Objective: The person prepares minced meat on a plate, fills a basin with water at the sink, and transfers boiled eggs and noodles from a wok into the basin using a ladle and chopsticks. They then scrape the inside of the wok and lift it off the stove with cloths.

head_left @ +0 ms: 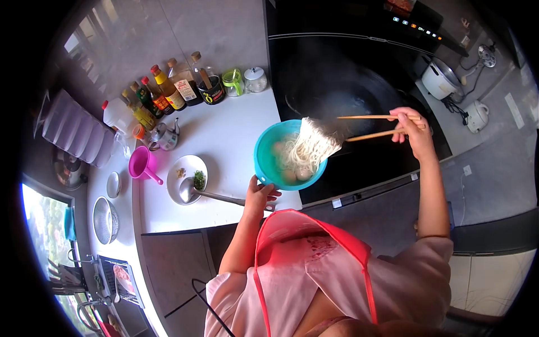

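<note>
My right hand [412,128] grips a pair of wooden chopsticks [365,126] that lift a bundle of white noodles [310,145] over a teal bowl [265,163]. Round pale pieces lie in the bowl beneath the noodles. My left hand [259,195] holds the bowl's near rim at the counter's edge. Behind the bowl a steaming black wok [342,92] sits on the dark stove.
A white plate [185,168] with chopped greens and a metal ladle [210,194] lie left of the bowl. Sauce bottles [163,92] and jars line the back wall. A pink scoop [141,164], a small kettle, a strainer and a rice cooker [441,78] stand around.
</note>
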Motion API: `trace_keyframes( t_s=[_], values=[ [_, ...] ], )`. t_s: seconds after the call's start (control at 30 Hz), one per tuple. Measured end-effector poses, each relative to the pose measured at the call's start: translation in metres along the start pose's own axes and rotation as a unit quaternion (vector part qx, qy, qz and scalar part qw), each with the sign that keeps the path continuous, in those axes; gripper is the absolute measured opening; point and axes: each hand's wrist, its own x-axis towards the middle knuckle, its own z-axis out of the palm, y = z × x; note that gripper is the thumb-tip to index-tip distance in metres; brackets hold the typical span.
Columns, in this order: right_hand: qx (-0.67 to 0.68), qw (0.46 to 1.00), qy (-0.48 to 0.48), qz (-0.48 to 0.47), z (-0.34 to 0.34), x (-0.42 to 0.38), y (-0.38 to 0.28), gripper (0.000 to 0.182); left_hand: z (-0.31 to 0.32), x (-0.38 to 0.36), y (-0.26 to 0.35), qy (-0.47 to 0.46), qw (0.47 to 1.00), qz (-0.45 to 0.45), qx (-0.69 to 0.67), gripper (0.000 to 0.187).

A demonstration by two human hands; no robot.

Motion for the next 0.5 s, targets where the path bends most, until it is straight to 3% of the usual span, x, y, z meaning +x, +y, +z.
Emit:
trace_keyframes(
  t_s=[0.1,0.3,0.37,0.5],
  values=[
    [-0.046,0.997,-0.023,0.050,-0.002,-0.001,0.029,0.020,0.000,0.000,0.000,0.000,1.000,-0.006,-0.002,0.046],
    [-0.044,0.997,-0.062,0.018,0.043,0.018,0.052,0.018,0.000,0.001,0.001,0.007,1.000,-0.010,0.014,0.045],
    [-0.032,0.995,-0.074,-0.057,0.053,0.025,0.060,0.017,0.001,0.000,0.003,0.005,1.000,-0.004,0.015,0.045],
    [0.006,0.999,-0.042,-0.029,0.050,0.034,0.056,0.019,-0.001,0.000,0.001,0.003,1.000,-0.003,0.012,0.045]
  ],
)
